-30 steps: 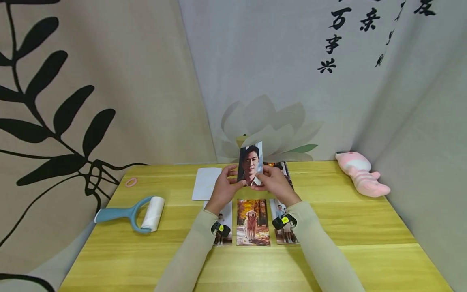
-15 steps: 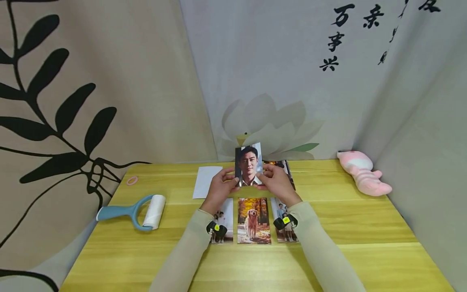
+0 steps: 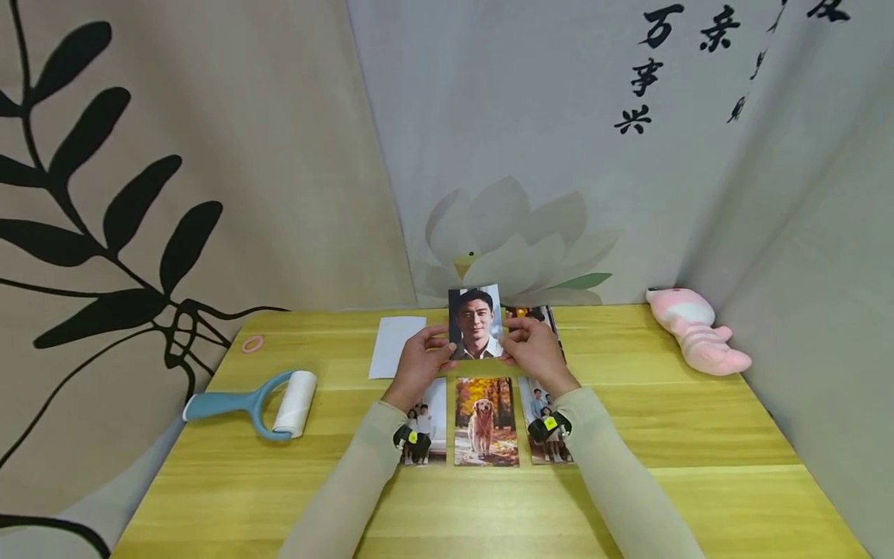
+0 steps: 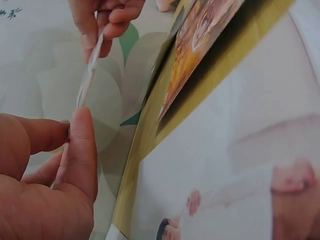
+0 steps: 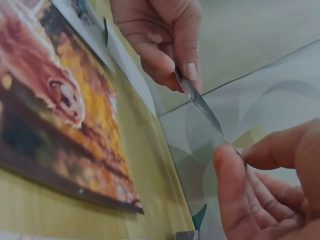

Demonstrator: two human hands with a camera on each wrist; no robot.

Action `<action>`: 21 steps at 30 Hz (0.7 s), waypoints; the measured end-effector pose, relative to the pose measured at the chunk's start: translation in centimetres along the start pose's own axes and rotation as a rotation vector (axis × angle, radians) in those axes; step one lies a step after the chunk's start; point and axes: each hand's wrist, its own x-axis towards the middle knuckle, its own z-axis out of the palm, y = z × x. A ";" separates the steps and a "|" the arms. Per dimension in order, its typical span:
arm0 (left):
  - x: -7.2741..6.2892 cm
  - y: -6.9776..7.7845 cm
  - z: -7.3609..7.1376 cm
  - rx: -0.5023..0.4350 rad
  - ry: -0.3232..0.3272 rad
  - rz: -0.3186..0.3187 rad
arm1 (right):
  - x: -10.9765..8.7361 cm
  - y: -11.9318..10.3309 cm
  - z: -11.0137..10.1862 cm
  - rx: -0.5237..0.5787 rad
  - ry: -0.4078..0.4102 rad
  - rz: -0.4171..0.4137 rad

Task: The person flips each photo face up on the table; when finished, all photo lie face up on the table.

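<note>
Both hands hold up a portrait photo (image 3: 476, 322) of a person in a white-collared shirt, near the back of the table. My left hand (image 3: 422, 359) pinches its left edge between thumb and fingers. On the opposite edge, my right hand (image 3: 538, 353) pinches it the same way. From each wrist the photo appears almost edge-on, a thin strip between the two hands. Below it on the table lies a photo of a golden dog (image 3: 486, 421). Group photos lie on both sides of that, the left one (image 3: 427, 419) and the right one (image 3: 548, 423) partly covered by my wrists.
A white card (image 3: 393, 347) lies behind my left hand, and a dark photo (image 3: 534, 314) is partly hidden behind my right. Farther left are a blue-handled lint roller (image 3: 254, 406) and a pink ring (image 3: 252, 344). A pink plush toy (image 3: 694, 331) sits at the back right, before the curtain.
The portrait photo has come down slightly and turned a little more squarely to the head view. My left hand has shifted slightly left; the photos on the table stay put.
</note>
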 end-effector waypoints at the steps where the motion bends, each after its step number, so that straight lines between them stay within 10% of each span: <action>1: 0.0 0.0 0.0 0.007 -0.003 -0.002 | 0.0 0.1 -0.1 -0.013 -0.001 0.003; 21: 0.8 0.1 0.3 0.372 0.048 0.001 | 1.1 2.0 0.6 -0.396 0.035 -0.010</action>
